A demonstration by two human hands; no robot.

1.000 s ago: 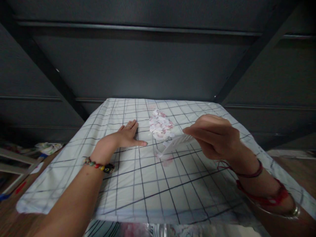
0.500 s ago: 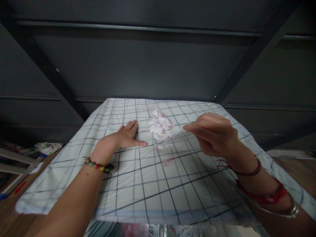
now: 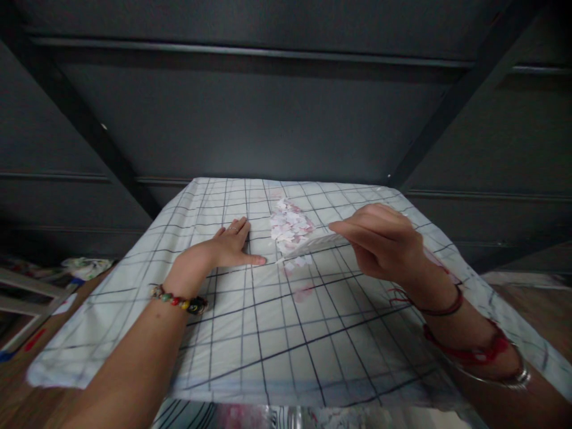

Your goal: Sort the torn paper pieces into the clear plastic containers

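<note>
My left hand [image 3: 232, 247] lies flat on the checked tablecloth [image 3: 223, 333], fingers spread, with a ring on one finger. To its right is a small heap of torn white paper scraps [image 3: 290, 223] with pinkish tints. Several loose scraps [image 3: 297, 263] lie just in front of the heap. My right hand [image 3: 379, 241] is closed on one end of a thin, whitish, see-through strip [image 3: 308, 245]. The strip slants down to the left across the near side of the heap, its far tip close to my left thumb. Its exact kind is unclear.
Pink stains [image 3: 304, 292] mark the cloth in front of the scraps. A dark panelled wall [image 3: 250, 119] stands right behind the table. At the lower left, a pale wooden frame [image 3: 31, 292] and a crumpled bag [image 3: 87, 267] are on the floor.
My right hand has shifted slightly to the left, and the strip's tip has moved left with it. My left hand stays in place.
</note>
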